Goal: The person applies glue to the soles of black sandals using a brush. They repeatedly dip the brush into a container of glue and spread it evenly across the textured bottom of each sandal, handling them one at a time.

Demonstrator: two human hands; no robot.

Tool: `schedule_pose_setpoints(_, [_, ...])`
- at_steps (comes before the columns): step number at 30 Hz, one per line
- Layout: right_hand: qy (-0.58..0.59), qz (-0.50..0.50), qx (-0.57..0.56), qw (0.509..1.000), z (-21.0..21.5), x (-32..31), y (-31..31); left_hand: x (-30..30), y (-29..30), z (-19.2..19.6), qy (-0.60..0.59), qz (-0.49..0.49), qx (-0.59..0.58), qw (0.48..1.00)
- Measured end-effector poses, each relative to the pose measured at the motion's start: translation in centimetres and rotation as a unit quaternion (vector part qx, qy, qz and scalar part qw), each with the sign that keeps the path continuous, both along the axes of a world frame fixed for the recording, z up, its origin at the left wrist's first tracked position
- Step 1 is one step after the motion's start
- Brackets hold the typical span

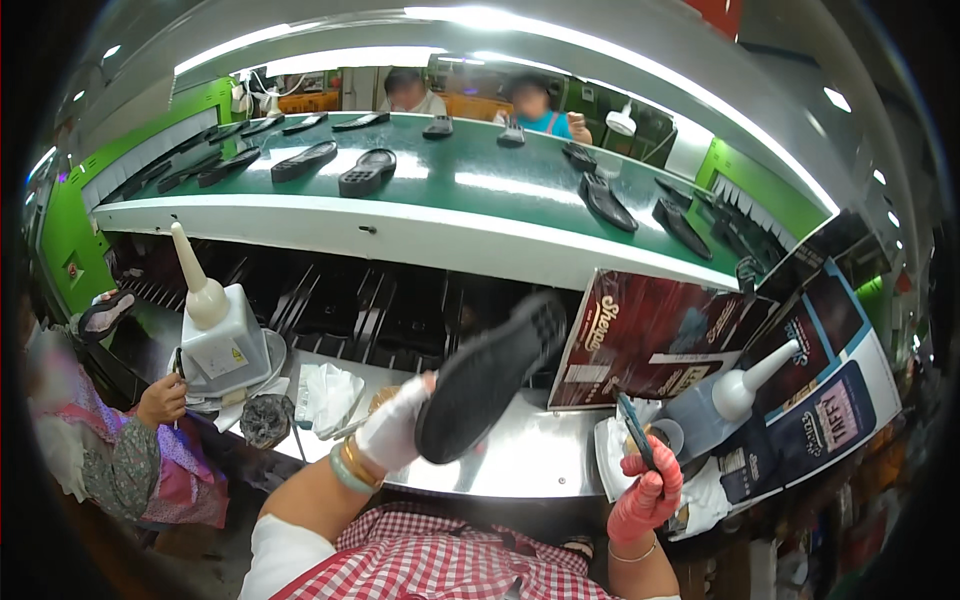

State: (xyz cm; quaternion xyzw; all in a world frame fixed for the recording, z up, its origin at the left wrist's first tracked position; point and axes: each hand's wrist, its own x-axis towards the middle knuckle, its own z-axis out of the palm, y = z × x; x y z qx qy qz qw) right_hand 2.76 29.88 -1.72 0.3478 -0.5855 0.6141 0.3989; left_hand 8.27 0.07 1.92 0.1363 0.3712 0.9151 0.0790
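My left hand (394, 428), in a white glove, grips a black shoe sole (488, 385), held up and tilted over the metal bench, its far end blurred. Wrapped round a slim dark tool (636, 432) is my right hand (648, 492) in a pink glove; the tool's tip points up and away, and whether it has bristles cannot be made out. Just beyond that hand lies a translucent bottle (700, 412) with a long white nozzle, leaning to the right. Beside my left wrist, white crumpled cloth or paper (328, 396) rests on the bench.
Past the bench runs a green conveyor belt (450, 160) carrying several black soles. A white-nozzled bottle (220, 345) and a dark wad (267, 420) stand left. A co-worker's hand (162, 400) holds a thin tool there. Printed cardboard (650, 340) bounds the right side.
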Motion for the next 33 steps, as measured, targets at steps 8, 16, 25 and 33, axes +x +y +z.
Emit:
schedule_pose_setpoints(8, [-0.051, -0.030, -0.008, 0.998, 1.3, 0.3, -2.6, -15.7, -1.1, 10.7, -0.070, 0.117, 0.012, 0.991])
schedule_pose_setpoints(16, [-0.267, -0.067, -0.031, 0.961, 0.8, 1.1, 2.5, -18.7, -14.6, 10.8, 0.257, 0.650, -0.670, 0.250])
schedule_pose_setpoints(25, [-0.396, -0.123, -0.124, 0.902, 1.2, -2.0, 5.0, -20.1, -28.7, 12.3, -0.124, 0.422, -0.664, 0.604])
schedule_pose_setpoints(33, [-0.441, -0.209, -0.061, 0.871, -0.8, -5.7, 11.7, -8.5, -6.6, 3.7, 0.252, 0.565, -0.350, 0.703])
